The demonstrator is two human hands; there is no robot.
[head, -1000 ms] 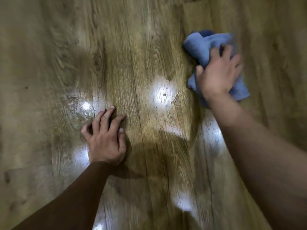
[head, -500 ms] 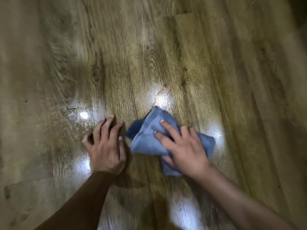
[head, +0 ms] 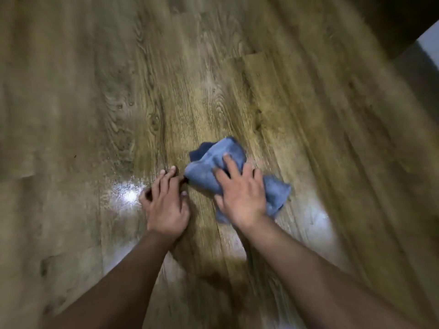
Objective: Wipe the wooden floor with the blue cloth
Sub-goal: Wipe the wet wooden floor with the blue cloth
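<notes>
Nearest us, our left hand (head: 166, 205) is planted on the floor (head: 308, 119), fingers relaxed and holding nothing, tips just beside the cloth (head: 206, 172). Right hand (head: 240, 198) sits on top of the cloth, fingers spread flat and pressing, not clamped. Cloth is bunched up, far edge poking out past the fingers. We'd guess it's soft, light and floppy, so it'll fold over if pushed by an edge; palm in the middle seems best. Floor looks shiny, maybe damp.

Likely a home room: glossy wood-grain plank floor (head: 213, 96) under indoor light glare.
</notes>
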